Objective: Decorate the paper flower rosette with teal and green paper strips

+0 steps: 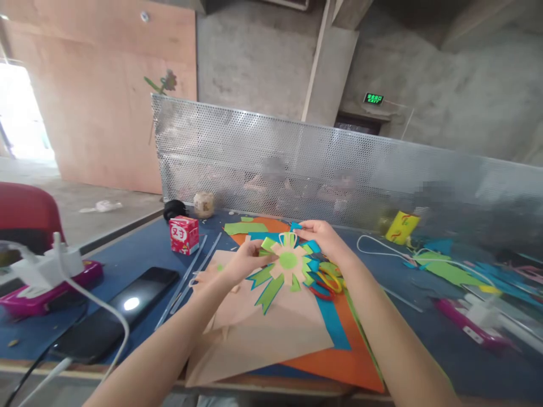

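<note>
A layered craft flower [289, 260], made of green, blue and beige felt-like pieces with a round green centre, is held up above the table. My left hand [246, 261] grips its left edge between thumb and fingers. At the upper right of the flower, my right hand [318, 234] pinches a small blue piece [296, 226]; whether that piece is joined to the flower, I cannot tell. Green tails with blue edges [267, 291] hang below the petals. Scissors with red and yellow handles [330, 281] lie behind its right side. Beneath are beige sheets [271, 333].
Orange [352, 367] and blue sheets lie under the beige ones. To the left are a red box [184, 234], clear sticks, a phone [123, 311] and a power strip with cables [51, 282]. A yellow can [401, 228] and coloured scraps [449, 268] are rightward. A perforated metal screen [237, 152] stands behind.
</note>
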`<state>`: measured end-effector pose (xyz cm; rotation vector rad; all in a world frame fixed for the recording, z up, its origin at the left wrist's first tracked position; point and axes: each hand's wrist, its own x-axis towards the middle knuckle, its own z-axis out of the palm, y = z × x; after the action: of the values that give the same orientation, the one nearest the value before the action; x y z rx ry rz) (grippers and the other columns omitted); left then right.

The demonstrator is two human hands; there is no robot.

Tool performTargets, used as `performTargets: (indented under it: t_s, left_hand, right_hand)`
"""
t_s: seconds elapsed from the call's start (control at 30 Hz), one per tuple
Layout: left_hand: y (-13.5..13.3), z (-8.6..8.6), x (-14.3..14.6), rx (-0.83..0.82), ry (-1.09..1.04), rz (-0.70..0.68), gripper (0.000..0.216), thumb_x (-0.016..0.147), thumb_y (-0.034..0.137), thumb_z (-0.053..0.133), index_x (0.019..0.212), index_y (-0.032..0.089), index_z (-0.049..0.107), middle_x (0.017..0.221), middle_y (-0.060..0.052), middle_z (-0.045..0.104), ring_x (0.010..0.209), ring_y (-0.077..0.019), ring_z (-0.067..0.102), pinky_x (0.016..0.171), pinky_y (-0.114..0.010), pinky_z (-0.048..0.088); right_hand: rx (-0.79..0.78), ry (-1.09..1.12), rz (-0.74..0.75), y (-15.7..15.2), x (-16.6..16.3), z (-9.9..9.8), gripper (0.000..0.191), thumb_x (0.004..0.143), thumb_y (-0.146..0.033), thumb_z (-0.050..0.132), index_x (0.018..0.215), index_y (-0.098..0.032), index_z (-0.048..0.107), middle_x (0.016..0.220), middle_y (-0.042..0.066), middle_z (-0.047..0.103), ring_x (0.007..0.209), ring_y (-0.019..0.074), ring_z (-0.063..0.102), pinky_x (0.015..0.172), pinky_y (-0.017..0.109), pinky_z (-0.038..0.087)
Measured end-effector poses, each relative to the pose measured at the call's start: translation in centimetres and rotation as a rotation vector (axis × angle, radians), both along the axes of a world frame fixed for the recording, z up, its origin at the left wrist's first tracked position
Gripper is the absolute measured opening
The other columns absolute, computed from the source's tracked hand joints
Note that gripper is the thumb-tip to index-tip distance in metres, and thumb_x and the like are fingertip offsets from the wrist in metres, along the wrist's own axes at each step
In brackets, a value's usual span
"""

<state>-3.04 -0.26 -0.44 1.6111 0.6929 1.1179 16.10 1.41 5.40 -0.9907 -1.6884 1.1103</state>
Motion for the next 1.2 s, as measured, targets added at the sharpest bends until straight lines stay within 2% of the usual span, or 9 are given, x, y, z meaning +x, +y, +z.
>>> performTargets:
  t_s: [0.17, 0.3, 0.37, 0.53, 0.63, 0.77, 0.9, 1.03, 1.2]
  left_hand:
    - [0.2, -0.3, 0.0, -0.022, -0.043, 0.046, 0.017, 0.065, 0.025, 0.064, 0.077, 0.014, 0.058, 0.070, -0.002, 0.062, 0.062, -0.0130, 0.057, 0.059, -0.025, 0.045]
    - [0.3, -0.6, 0.0, -0.086, -0.051, 0.125, 0.021, 0.063, 0.025, 0.065, 0.080, 0.016, 0.057, 0.074, -0.002, 0.062, 0.063, -0.0124, 0.058, 0.055, -0.023, 0.045]
    - [0.3, -0.5, 0.0, -0.108, -0.045, 0.160, 0.023, 0.062, 0.026, 0.066, 0.081, 0.016, 0.057, 0.075, -0.002, 0.062, 0.062, -0.0115, 0.057, 0.053, -0.021, 0.045]
    - [0.1, -0.1, 0.0, -0.103, -0.044, 0.147, 0.027, 0.060, 0.025, 0.067, 0.082, 0.017, 0.055, 0.069, 0.000, 0.059, 0.051, -0.0092, 0.052, 0.042, -0.019, 0.041]
    - [0.0, 0.0, 0.0, -0.119, -0.032, 0.137, 0.034, 0.059, 0.024, 0.068, 0.088, 0.019, 0.053, 0.071, 0.000, 0.060, 0.057, -0.0114, 0.056, 0.047, -0.021, 0.042]
    - [-0.3, 0.0, 0.1, -0.093, 0.063, 0.112, 0.021, 0.060, 0.025, 0.068, 0.077, 0.015, 0.059, 0.068, -0.002, 0.061, 0.061, -0.0123, 0.057, 0.056, -0.023, 0.043]
    - [-0.2, 0.1, 0.2, -0.133, 0.043, 0.156, 0.025, 0.060, 0.028, 0.068, 0.080, 0.015, 0.060, 0.069, -0.002, 0.062, 0.060, -0.0124, 0.057, 0.054, -0.024, 0.044]
    - [0.1, 0.1, 0.1, -0.148, -0.063, 0.244, 0.025, 0.059, 0.029, 0.068, 0.078, 0.016, 0.059, 0.069, -0.002, 0.061, 0.059, -0.0117, 0.056, 0.051, -0.022, 0.045]
    - [0.3, -0.3, 0.1, -0.179, -0.142, 0.269, 0.027, 0.058, 0.027, 0.069, 0.081, 0.017, 0.058, 0.071, -0.001, 0.060, 0.059, -0.0112, 0.056, 0.050, -0.021, 0.044]
  right_hand:
    - [-0.125, 0.084, -0.031, -0.5, 0.0, 0.2, 0.024, 0.065, -0.041, 0.062, 0.067, -0.017, 0.061, 0.055, -0.001, 0.059, 0.045, 0.0104, 0.053, 0.047, 0.024, 0.044]
    - [-0.271, 0.248, 0.115, -1.0, -0.3, 0.1, 0.043, 0.069, -0.058, 0.048, 0.073, -0.018, 0.060, 0.059, 0.002, 0.060, 0.050, 0.0134, 0.055, 0.051, 0.028, 0.047]
    - [-0.239, 0.252, 0.141, -1.3, -0.5, 0.1, 0.041, 0.067, -0.055, 0.054, 0.083, -0.018, 0.060, 0.068, 0.003, 0.062, 0.058, 0.0151, 0.058, 0.055, 0.029, 0.048]
    - [0.017, 0.143, 0.063, -0.8, -0.4, -0.7, 0.049, 0.054, -0.019, 0.073, 0.099, -0.023, 0.054, 0.086, 0.001, 0.061, 0.073, 0.0121, 0.058, 0.070, 0.027, 0.047]
    - [0.035, 0.117, 0.092, -0.3, -0.3, -1.2, 0.051, 0.055, -0.017, 0.071, 0.102, -0.023, 0.052, 0.087, 0.000, 0.060, 0.073, 0.0116, 0.058, 0.071, 0.027, 0.048]
    - [0.055, 0.036, 0.109, -0.3, -0.2, -1.0, 0.054, 0.057, -0.019, 0.071, 0.107, -0.023, 0.050, 0.088, 0.002, 0.061, 0.077, 0.0140, 0.059, 0.073, 0.030, 0.048]
    - [0.044, 0.002, -0.008, -0.7, 0.4, -1.0, 0.052, 0.063, -0.029, 0.067, 0.112, -0.025, 0.048, 0.092, 0.004, 0.061, 0.083, 0.0165, 0.059, 0.076, 0.032, 0.047]
    - [-0.041, 0.059, -0.048, -0.5, 0.8, -3.0, 0.048, 0.065, -0.036, 0.064, 0.109, -0.024, 0.049, 0.102, 0.007, 0.059, 0.082, 0.0175, 0.060, 0.067, 0.030, 0.050]
    - [-0.142, 0.196, 0.039, -0.2, -0.4, -6.3, 0.035, 0.059, -0.034, 0.068, 0.089, -0.018, 0.059, 0.086, 0.004, 0.064, 0.075, 0.0181, 0.061, 0.061, 0.029, 0.051]
